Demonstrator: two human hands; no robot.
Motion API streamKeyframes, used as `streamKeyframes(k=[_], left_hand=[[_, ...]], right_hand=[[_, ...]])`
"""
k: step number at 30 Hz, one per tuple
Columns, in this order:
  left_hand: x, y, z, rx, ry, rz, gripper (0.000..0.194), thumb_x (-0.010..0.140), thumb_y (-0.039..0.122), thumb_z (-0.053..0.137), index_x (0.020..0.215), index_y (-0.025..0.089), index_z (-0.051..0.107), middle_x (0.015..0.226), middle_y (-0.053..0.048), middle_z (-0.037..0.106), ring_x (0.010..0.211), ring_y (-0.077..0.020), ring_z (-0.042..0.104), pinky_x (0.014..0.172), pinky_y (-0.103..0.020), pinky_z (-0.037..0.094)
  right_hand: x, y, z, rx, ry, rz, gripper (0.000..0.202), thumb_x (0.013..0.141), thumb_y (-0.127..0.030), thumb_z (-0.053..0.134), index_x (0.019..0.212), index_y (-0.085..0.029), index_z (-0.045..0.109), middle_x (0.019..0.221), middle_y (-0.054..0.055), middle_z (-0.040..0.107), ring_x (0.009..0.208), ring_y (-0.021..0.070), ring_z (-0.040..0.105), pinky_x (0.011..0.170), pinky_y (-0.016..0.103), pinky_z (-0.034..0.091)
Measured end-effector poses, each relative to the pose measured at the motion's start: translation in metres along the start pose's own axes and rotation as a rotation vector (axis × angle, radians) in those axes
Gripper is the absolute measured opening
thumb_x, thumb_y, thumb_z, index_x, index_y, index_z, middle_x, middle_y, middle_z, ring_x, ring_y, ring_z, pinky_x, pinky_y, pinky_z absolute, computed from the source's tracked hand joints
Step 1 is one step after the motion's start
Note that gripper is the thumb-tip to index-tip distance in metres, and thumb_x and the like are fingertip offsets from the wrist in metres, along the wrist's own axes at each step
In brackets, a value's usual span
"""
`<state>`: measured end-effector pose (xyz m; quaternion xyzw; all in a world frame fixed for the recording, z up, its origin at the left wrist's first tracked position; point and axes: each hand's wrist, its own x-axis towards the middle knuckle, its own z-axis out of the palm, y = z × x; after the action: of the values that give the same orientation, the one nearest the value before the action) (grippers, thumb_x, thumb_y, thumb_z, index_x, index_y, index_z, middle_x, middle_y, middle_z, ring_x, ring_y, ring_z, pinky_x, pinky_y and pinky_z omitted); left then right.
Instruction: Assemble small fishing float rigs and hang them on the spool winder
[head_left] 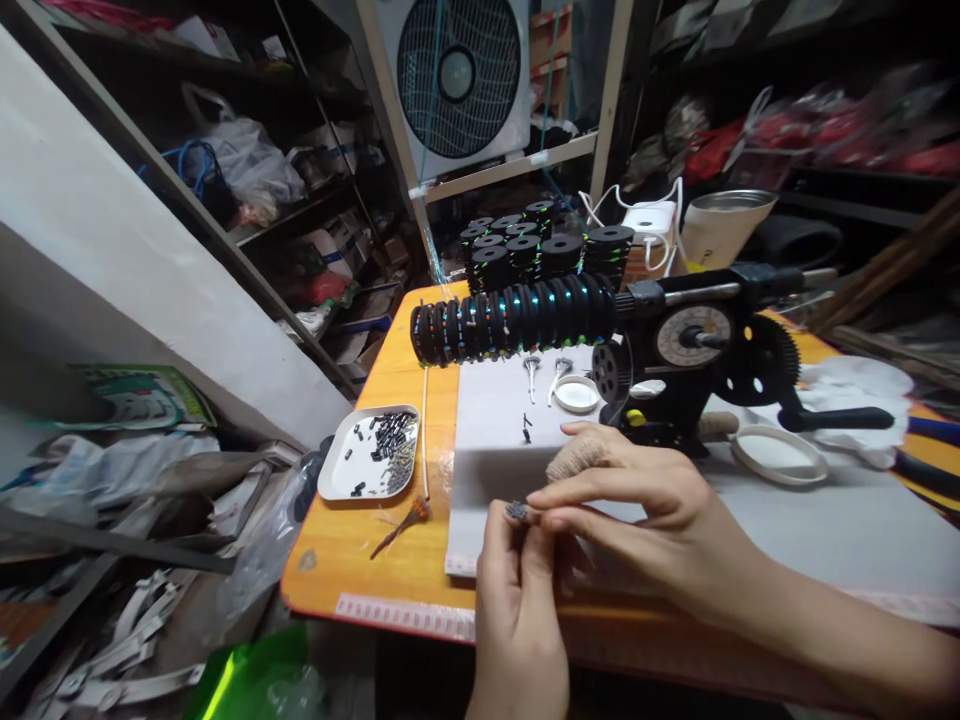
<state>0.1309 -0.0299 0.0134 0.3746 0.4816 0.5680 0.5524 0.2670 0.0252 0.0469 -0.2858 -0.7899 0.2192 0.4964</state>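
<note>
My left hand [517, 600] is closed around a small bundle with a knobbly grey head [516, 510], which sticks out between thumb and forefinger. Right beside that head, my right hand [645, 490] makes a pinch, its thumb and forefinger against the left fingertips. What the pinch holds, if anything, is hidden. A beige wrap [581, 455] covers one right finger. Beyond the hands, two bundles with grey heads and white stems [532, 372] lie on the white board [484, 430], near a small dark piece [526, 435].
A hand-cranked winder [694, 335] carries a row of black ringed spools [517, 318] over the board. More black spools [491, 262] stand behind. At left are a white tray [330, 480] of small dark parts and an orange-tipped brown bundle [401, 527]. Round lids [780, 472] lie right.
</note>
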Motion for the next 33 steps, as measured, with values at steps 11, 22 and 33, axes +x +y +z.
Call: streamKeyframes(k=[11,22,33], left_hand=[[-0.008,-0.019,0.008,-0.178,0.14,-0.015,0.03,0.083,0.044,0.068,0.1,0.021,0.059,0.077,-0.003,0.064,0.073,-0.0159,0.061,0.063,-0.021,0.048],[-0.007,-0.004,-0.015,-0.546,-0.048,-0.032,0.023,0.085,0.037,0.068,0.08,0.02,0.053,0.051,0.009,0.041,0.043,-0.0038,0.03,0.045,-0.015,0.029],[-0.007,-0.007,-0.017,-0.553,-0.094,-0.07,0.026,0.085,0.04,0.068,0.08,0.021,0.05,0.05,0.009,0.039,0.042,-0.004,0.027,0.044,-0.015,0.029]], right_hand=[[-0.002,-0.009,-0.001,-0.042,-0.001,-0.047,0.014,0.085,-0.008,0.06,0.088,-0.017,0.07,0.077,0.004,0.065,0.074,0.015,0.06,0.075,0.032,0.052],[-0.011,0.003,-0.005,-0.155,-0.151,-0.118,0.021,0.086,-0.005,0.058,0.097,-0.02,0.066,0.088,0.005,0.063,0.085,0.0161,0.061,0.092,0.036,0.049],[-0.009,0.001,-0.004,-0.19,-0.145,-0.141,0.019,0.088,-0.008,0.056,0.095,-0.022,0.067,0.085,0.003,0.065,0.078,0.0153,0.064,0.092,0.036,0.051]])
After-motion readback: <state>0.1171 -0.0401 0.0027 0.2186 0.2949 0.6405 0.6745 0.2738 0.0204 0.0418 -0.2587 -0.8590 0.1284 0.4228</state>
